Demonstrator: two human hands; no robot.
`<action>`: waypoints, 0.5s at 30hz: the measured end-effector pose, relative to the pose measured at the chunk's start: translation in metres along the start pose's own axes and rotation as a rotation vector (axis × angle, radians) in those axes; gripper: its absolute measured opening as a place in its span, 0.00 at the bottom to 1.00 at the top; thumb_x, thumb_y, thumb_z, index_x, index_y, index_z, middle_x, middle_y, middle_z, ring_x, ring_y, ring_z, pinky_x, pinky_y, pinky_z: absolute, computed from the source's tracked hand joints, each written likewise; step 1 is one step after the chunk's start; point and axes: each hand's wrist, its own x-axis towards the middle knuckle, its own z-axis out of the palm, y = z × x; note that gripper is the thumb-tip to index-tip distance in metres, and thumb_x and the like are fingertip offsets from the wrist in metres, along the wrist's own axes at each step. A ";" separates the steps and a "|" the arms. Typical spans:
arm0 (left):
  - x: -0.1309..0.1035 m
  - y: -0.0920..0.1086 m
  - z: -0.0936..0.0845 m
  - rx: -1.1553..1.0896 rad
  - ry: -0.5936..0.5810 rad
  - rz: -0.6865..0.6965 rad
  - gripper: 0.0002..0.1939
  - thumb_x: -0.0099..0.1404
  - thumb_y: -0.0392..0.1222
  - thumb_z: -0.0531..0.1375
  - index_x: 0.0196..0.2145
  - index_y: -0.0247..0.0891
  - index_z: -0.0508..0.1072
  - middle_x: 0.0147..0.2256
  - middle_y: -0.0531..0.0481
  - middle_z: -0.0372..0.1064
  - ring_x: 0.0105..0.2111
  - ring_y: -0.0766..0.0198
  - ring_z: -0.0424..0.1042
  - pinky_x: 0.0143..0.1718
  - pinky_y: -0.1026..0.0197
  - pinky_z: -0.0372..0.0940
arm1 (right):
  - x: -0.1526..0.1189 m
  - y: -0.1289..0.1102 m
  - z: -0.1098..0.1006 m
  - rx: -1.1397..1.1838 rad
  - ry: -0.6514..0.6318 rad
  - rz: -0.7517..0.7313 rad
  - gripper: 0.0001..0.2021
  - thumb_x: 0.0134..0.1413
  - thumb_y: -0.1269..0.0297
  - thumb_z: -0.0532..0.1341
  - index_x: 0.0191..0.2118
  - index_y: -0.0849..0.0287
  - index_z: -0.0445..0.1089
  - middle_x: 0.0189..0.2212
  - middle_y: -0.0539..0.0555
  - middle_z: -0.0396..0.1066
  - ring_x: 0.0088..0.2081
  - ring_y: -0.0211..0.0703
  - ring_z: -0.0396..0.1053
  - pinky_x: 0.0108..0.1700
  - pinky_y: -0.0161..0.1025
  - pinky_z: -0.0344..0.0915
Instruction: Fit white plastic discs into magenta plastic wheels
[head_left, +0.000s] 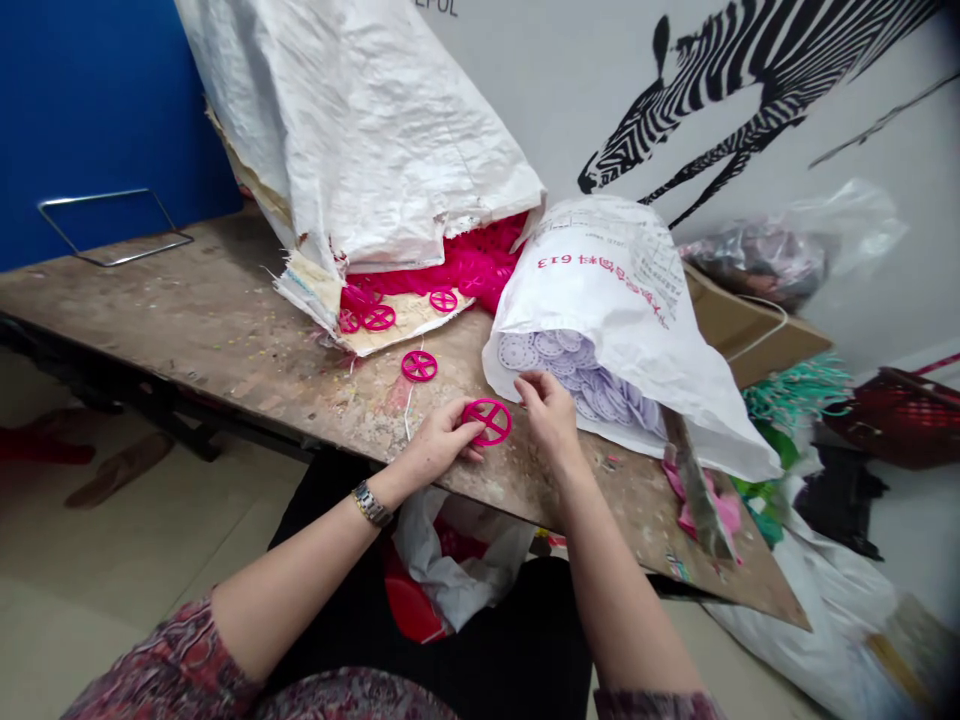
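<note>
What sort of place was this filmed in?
Probably a small workshop, perhaps in a home: a stained table, an open sack with pink wheels at its mouth, and a bag of lilac discs.

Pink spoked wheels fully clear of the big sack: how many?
2: one pink wheel in the left hand, another pink wheel on the tabletop before the big sack. More lie at its mouth; others may be hidden.

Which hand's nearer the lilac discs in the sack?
Right. The right hand is close in front of the lilac discs; the left hand is farther left, holding a pink wheel.
</note>
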 end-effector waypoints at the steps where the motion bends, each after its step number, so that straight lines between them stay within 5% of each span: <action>1: 0.001 0.000 -0.001 -0.027 0.009 -0.010 0.17 0.62 0.43 0.60 0.47 0.34 0.69 0.34 0.50 0.71 0.28 0.67 0.74 0.28 0.64 0.74 | 0.012 0.002 0.001 -0.060 0.023 -0.001 0.17 0.60 0.54 0.55 0.44 0.61 0.71 0.40 0.58 0.76 0.39 0.47 0.73 0.43 0.41 0.67; 5: 0.002 0.001 -0.002 -0.084 0.022 -0.021 0.16 0.61 0.42 0.61 0.47 0.34 0.69 0.32 0.51 0.71 0.26 0.69 0.73 0.27 0.66 0.73 | 0.050 -0.001 0.008 -0.255 0.048 0.024 0.18 0.57 0.59 0.59 0.51 0.62 0.69 0.51 0.65 0.70 0.51 0.57 0.69 0.50 0.48 0.63; 15: 0.001 0.003 -0.003 -0.149 0.039 -0.025 0.17 0.61 0.41 0.62 0.47 0.35 0.67 0.33 0.51 0.71 0.24 0.69 0.74 0.25 0.65 0.74 | 0.075 -0.005 0.029 -0.454 0.035 0.076 0.16 0.54 0.65 0.64 0.49 0.60 0.70 0.53 0.67 0.67 0.46 0.58 0.72 0.44 0.48 0.64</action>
